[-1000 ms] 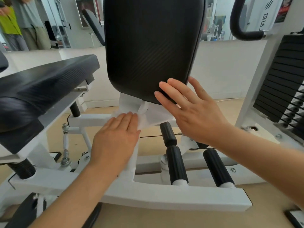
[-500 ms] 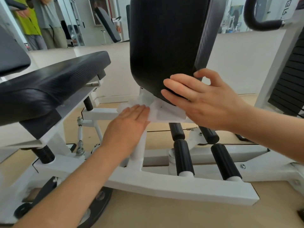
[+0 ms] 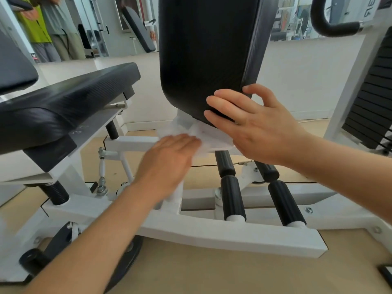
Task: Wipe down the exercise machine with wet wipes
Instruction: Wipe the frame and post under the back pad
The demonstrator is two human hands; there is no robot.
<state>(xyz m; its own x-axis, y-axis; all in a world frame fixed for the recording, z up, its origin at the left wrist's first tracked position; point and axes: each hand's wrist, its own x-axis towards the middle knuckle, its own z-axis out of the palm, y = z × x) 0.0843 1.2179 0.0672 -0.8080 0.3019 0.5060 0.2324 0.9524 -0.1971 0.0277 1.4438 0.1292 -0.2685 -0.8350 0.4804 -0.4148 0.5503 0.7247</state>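
Note:
The exercise machine has a white steel frame [image 3: 212, 234] and an upright black pad [image 3: 207, 56] at the centre. A crumpled white wet wipe [image 3: 180, 129] lies against the white bracket just under that pad. My left hand [image 3: 167, 164] presses the wipe onto the bracket with straight fingers. My right hand [image 3: 254, 126] grips the pad's lower right corner, fingers on the front face and thumb round the side edge.
A black seat pad [image 3: 63, 102] juts in from the left. Black foam rollers [image 3: 232, 196] stand on the frame below the hands. A weight stack [image 3: 373, 92] and a curved black handle [image 3: 333, 26] are at the right. People stand at the far left.
My right hand went from flat against the pad to gripping its lower corner. My left hand slid the wipe slightly up and right along the bracket. The view shifted left.

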